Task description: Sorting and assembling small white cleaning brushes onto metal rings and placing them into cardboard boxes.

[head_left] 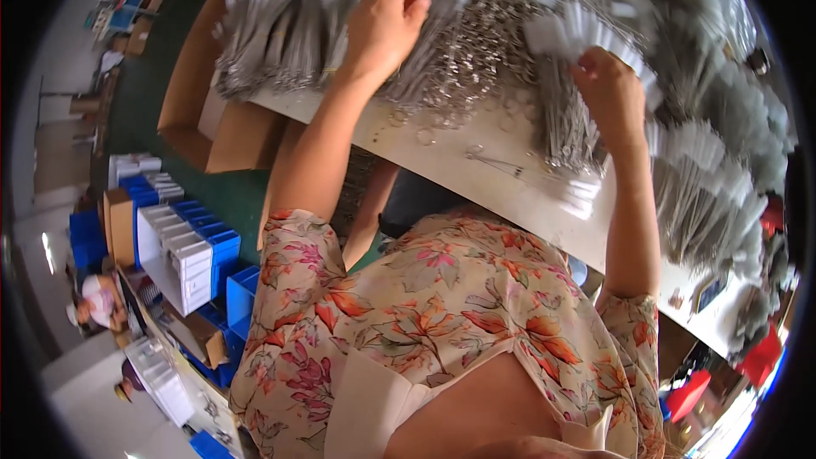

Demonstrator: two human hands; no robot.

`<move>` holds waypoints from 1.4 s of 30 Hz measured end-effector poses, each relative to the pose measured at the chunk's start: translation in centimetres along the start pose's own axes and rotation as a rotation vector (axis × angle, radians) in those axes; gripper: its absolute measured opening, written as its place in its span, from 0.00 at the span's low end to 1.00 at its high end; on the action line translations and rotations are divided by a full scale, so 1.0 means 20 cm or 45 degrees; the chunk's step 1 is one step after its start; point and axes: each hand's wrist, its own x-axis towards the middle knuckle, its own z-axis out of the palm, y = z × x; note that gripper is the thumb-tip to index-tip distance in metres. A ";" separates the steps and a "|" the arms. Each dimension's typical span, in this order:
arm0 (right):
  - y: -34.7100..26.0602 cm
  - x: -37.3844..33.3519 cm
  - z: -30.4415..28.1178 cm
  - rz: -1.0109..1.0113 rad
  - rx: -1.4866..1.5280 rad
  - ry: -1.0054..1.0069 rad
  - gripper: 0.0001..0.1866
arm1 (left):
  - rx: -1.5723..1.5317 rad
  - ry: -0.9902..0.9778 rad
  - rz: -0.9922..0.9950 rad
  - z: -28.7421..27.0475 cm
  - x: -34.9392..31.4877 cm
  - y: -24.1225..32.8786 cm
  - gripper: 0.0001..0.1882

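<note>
My left hand (387, 30) is closed in a fist over the far part of the table, in front of bundles of thin metal wires with white, brush-like ends (285, 30). Whatever its fingers hold, if anything, is hidden. My right hand (610, 93) is also closed, fingers curled, beside another such wire bundle (563, 110) that lies on the table. I cannot make out anything in its grip. Between the two hands spreads a heap of small shiny metal rings and loops (476, 55). One loose wire piece (497, 160) lies nearer to me.
The pale table (408, 132) also carries many more wire bundles (705, 178) at the right. An open cardboard box (191, 110) stands off its left end. Blue and white bins (183, 255) are stacked at far left, with other people (104, 302) beyond.
</note>
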 end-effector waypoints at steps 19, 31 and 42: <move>0.69 -0.39 -0.33 0.624 0.657 0.451 0.12 | 0.048 -0.384 -0.300 -0.52 0.09 -1.21 0.12; 0.69 -0.45 -0.23 0.645 -0.007 -0.106 0.09 | 0.241 -0.290 -0.224 -0.54 0.13 -0.94 0.11; 1.20 -0.53 -0.79 0.568 0.773 1.099 0.10 | 0.150 0.130 0.291 -0.31 0.08 -0.28 0.15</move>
